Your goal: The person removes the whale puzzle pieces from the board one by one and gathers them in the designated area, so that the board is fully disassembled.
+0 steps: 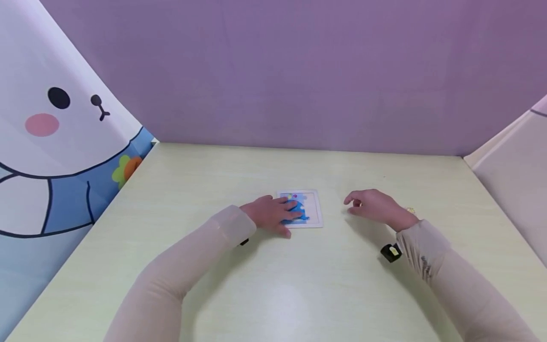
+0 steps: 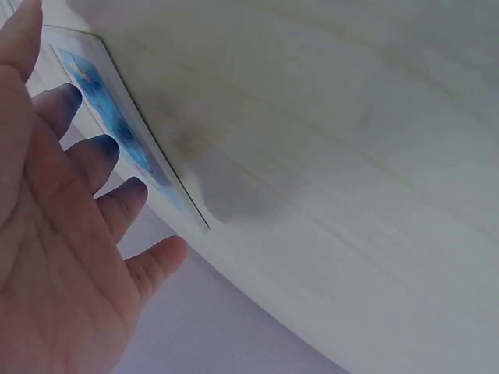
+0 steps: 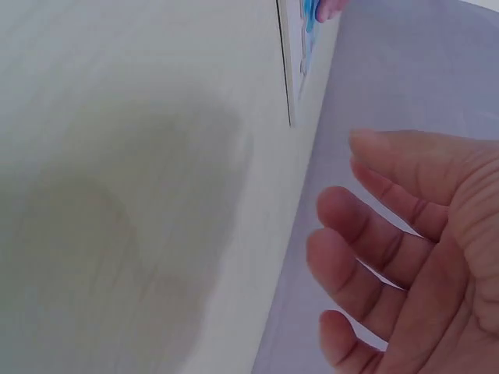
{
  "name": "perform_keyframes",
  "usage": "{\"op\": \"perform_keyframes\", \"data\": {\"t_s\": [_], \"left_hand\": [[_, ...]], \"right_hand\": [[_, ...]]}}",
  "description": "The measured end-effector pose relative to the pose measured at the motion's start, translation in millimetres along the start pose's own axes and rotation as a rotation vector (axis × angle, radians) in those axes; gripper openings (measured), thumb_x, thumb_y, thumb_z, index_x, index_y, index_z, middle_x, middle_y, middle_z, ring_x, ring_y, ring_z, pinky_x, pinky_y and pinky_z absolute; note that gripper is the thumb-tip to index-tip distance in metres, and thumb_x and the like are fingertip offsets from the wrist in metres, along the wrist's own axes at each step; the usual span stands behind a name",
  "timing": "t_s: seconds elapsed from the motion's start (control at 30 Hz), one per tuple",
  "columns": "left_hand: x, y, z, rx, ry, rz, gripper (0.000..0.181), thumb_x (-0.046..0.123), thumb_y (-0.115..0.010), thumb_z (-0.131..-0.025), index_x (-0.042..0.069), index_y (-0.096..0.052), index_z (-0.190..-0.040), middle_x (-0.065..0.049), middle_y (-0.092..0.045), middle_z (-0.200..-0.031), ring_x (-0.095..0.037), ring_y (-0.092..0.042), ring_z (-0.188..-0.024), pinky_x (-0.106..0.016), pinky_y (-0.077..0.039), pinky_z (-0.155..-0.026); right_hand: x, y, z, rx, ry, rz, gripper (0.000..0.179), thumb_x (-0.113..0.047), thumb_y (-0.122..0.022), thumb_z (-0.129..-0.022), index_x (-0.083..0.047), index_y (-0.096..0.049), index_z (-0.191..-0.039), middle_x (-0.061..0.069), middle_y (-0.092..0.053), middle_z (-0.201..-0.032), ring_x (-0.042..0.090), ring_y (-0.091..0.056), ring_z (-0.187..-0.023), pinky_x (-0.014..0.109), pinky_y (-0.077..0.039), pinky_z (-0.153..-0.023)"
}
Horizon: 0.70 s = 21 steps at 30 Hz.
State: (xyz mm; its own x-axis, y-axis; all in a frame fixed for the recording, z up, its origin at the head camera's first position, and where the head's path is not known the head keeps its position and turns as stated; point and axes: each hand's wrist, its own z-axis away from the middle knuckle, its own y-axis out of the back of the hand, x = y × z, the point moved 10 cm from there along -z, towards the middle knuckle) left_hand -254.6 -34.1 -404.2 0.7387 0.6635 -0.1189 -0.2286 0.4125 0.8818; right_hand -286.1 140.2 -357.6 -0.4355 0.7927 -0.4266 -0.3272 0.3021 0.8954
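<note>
A flat, square picture board (image 1: pixel 315 209) with a white border lies on the table; it looks like a small tray puzzle. Blue artwork (image 1: pixel 300 207) covers its left and middle, while the right side is plain white. Spread over the left part of the board is my left hand (image 1: pixel 271 213), its fingers straight across the blue artwork. In the left wrist view the fingertips (image 2: pixel 105 148) overlap the board's face. To the right of the board hovers my right hand (image 1: pixel 376 205), with loosely curled fingers and nothing in them, as the right wrist view also shows.
The pale wooden table (image 1: pixel 239 171) extends around the board. A purple backdrop (image 1: pixel 299 76) rises behind its far edge. On the left hangs a cartoon-printed cloth (image 1: pixel 64 152), on the right a white cloth (image 1: pixel 517 156). Both wrists carry small black devices (image 1: pixel 391 252).
</note>
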Motion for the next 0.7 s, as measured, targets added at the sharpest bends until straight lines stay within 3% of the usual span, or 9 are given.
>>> {"op": "perform_keyframes", "data": {"t_s": [0.17,0.4,0.7], "left_hand": [[0.5,-0.2,2.9,0.02,-0.012,0.017,0.07,0.059,-0.044,-0.094,0.029,-0.023,-0.153,-0.001,-0.016,-0.16,-0.024,-0.012,-0.146,-0.044,-0.031,-0.107],[-0.2,-2.2,4.7,0.001,-0.004,0.046,0.07,0.06,-0.042,-0.094,0.03,-0.021,-0.154,0.0,-0.011,-0.16,-0.023,-0.007,-0.147,-0.044,-0.028,-0.109],[0.2,-2.5,4.2,0.012,-0.025,0.042,0.057,0.047,-0.041,-0.1,0.029,-0.025,-0.153,-0.002,-0.018,-0.159,-0.027,-0.018,-0.144,-0.043,-0.033,-0.106]], "right_hand": [[-9.0,-1.3,-8.5,0.02,0.02,0.018,0.022,-0.011,-0.064,-0.089,-0.003,-0.066,-0.109,0.004,-0.065,-0.089,0.016,-0.058,-0.074,0.037,-0.047,-0.068],[-22.2,-7.5,-25.8,-0.017,0.026,0.082,0.021,-0.012,-0.064,-0.09,-0.005,-0.068,-0.109,0.006,-0.067,-0.091,0.017,-0.058,-0.076,0.035,-0.048,-0.068],[-39.4,-15.7,-48.9,-0.049,0.011,0.128,0.024,-0.015,-0.064,-0.091,-0.005,-0.068,-0.113,0.01,-0.068,-0.098,0.02,-0.06,-0.082,0.037,-0.05,-0.072]]}}
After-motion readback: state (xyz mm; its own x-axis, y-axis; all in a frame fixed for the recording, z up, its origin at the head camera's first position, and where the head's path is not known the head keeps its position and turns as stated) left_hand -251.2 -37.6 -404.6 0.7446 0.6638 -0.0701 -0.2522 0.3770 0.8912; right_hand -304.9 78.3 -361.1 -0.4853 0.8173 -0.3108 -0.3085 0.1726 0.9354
